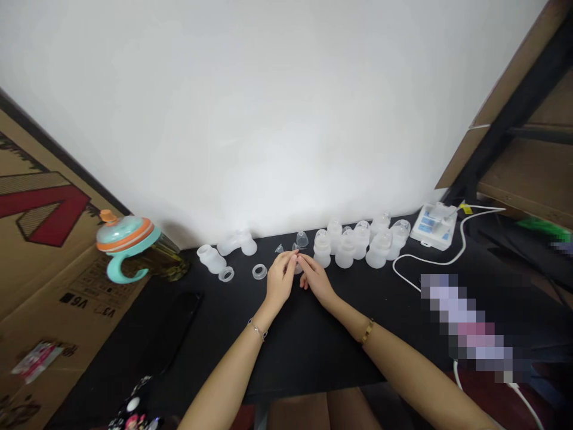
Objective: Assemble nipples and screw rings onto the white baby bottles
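Fingertips [291, 261] meet; whether they pinch anything, I can't tell. Just rightward, my careless nudge could topple upright, frosted-white, round-bellied plastic bottles [344, 254].

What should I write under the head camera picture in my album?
Left hand and right hand close together over a black table, little whitish bottles on both sides.

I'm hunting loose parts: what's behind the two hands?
Beyond the left hand and right hand, a clear dome and a smaller clear piece are on the black table. Whatever the hands cover can't be seen.
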`<state>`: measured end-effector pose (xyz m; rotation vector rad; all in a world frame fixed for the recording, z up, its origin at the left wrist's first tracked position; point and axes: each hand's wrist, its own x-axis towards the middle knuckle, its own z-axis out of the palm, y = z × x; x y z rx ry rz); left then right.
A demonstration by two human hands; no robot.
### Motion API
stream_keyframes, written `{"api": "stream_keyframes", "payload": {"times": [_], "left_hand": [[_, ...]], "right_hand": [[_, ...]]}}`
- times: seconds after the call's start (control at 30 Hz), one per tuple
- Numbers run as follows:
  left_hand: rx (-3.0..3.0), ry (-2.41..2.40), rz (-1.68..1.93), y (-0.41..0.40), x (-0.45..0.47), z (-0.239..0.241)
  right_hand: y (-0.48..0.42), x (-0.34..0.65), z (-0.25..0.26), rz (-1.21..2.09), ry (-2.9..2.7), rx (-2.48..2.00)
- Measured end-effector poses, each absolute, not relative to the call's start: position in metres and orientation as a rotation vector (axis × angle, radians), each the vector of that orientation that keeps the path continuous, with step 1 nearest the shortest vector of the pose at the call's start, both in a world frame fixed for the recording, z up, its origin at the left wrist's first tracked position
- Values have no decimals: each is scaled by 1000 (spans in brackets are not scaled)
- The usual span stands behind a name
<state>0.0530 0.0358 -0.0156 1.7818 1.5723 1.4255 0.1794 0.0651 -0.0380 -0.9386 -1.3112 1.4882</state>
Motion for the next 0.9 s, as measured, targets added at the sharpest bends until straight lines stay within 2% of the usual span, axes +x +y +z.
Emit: {"api": "stream_keyframes", "payload": {"times": [0.23,0.57,0.9], "left_hand": [[1566,1601,1478,41,43,-14],[1687,1577,1368,41,44,-22],[1770,1702,1204,43,40,-17]], "right_hand": [[66,182,-38,1484,-1354,-960],[69,198,-28,972,-1837,-1070],[61,201,-20,818,-2152,-1292]]}}
